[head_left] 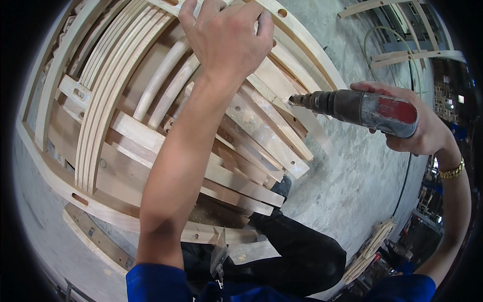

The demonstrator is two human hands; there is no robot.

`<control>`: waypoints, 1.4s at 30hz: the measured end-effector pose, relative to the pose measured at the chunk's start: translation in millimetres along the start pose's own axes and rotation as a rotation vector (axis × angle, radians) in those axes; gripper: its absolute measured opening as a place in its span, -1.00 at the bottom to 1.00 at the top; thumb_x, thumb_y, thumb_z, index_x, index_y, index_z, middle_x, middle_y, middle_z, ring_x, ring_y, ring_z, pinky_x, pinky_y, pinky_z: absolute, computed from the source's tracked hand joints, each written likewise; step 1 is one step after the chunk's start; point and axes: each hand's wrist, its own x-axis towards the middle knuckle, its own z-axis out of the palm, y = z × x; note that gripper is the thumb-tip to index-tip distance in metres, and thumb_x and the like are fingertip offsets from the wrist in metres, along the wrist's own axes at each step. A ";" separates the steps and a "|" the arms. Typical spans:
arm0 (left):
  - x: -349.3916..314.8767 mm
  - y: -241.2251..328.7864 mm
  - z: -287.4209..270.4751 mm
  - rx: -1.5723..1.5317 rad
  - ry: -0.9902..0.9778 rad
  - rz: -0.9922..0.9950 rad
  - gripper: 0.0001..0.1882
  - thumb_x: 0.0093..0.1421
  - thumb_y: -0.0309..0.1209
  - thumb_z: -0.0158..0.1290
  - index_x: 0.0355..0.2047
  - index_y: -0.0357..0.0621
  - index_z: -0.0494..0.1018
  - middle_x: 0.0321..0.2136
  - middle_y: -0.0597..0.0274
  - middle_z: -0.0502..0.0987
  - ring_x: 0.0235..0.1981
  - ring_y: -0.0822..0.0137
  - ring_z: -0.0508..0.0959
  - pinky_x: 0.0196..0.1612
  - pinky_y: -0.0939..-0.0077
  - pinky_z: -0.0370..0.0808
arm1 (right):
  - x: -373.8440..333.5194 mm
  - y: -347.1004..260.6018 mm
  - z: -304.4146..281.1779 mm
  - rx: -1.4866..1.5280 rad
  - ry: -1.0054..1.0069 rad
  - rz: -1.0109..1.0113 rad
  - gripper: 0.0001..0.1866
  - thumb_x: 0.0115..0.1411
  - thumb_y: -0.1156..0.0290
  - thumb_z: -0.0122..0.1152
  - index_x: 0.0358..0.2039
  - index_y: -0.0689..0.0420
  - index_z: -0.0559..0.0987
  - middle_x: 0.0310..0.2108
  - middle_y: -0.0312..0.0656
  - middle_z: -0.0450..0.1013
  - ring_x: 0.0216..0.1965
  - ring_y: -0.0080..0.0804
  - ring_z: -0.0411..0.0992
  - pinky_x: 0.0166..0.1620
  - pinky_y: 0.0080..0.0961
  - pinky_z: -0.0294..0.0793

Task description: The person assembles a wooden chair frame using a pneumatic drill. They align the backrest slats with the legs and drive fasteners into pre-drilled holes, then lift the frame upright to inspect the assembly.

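Note:
At the top of the head view, my left hand [229, 43] is bent over a pale wooden rail [289, 17]. Its fingers curl round the rail, with the tips hidden. My right hand [427, 123] is wrapped round a worn black-and-red power drill [375, 108]. The drill's bit [297, 99] points left toward the wooden parts, and I cannot tell whether it touches them. Several flat wooden slats [266, 138] with small holes fan out below the drill. Two rounded wooden bars [161, 80] lie left of my left forearm.
A stack of curved wooden strips [118, 90] stands at the left within a curved wooden frame [50, 166]. More curved pieces [397, 58] lie at the upper right on the grey concrete floor [347, 166]. A wood bundle [370, 249] is at the lower right. My dark-trousered leg [302, 246] is below the slats.

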 end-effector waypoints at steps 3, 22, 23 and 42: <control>-1.4 -3.5 2.4 0.010 0.020 0.015 -0.89 0.05 -0.30 0.16 -0.53 0.00 0.58 -0.66 0.31 0.51 -0.34 0.29 0.43 0.19 0.01 0.11 | -0.4 -1.0 -0.1 -0.092 0.023 -0.060 -0.03 -0.34 0.58 0.24 0.26 0.10 0.31 0.20 -0.05 0.36 0.13 -0.14 0.41 0.23 -0.20 0.37; -5.5 -19.1 5.6 0.114 0.065 0.121 -0.82 0.11 -0.21 0.14 -0.47 0.02 0.64 -0.64 0.28 0.49 -0.38 0.26 0.48 0.15 0.06 0.17 | -97.0 9.1 43.2 0.063 0.617 0.322 -0.13 -0.06 0.38 0.34 0.29 0.26 0.24 0.11 0.01 0.39 -0.03 -0.32 0.51 0.05 -0.42 0.54; -7.3 -17.0 8.5 0.116 0.057 0.118 -0.81 0.13 -0.21 0.12 -0.46 0.01 0.64 -0.63 0.28 0.49 -0.37 0.25 0.48 0.16 0.05 0.16 | -110.9 17.9 62.7 0.086 0.751 0.332 -0.12 -0.05 0.37 0.36 0.30 0.26 0.22 0.08 0.01 0.40 -0.06 -0.33 0.51 0.02 -0.45 0.55; -145.1 148.0 -3.7 -1.132 -0.873 0.417 -0.64 0.12 -0.23 0.14 -0.14 -0.17 0.48 -0.13 0.02 0.48 0.07 0.04 0.43 0.27 -0.05 0.21 | -97.5 137.9 271.4 0.615 1.528 -0.034 -0.22 0.04 0.48 0.23 0.27 0.30 0.13 0.01 0.06 0.33 -0.38 -0.40 0.40 -0.34 -0.46 0.45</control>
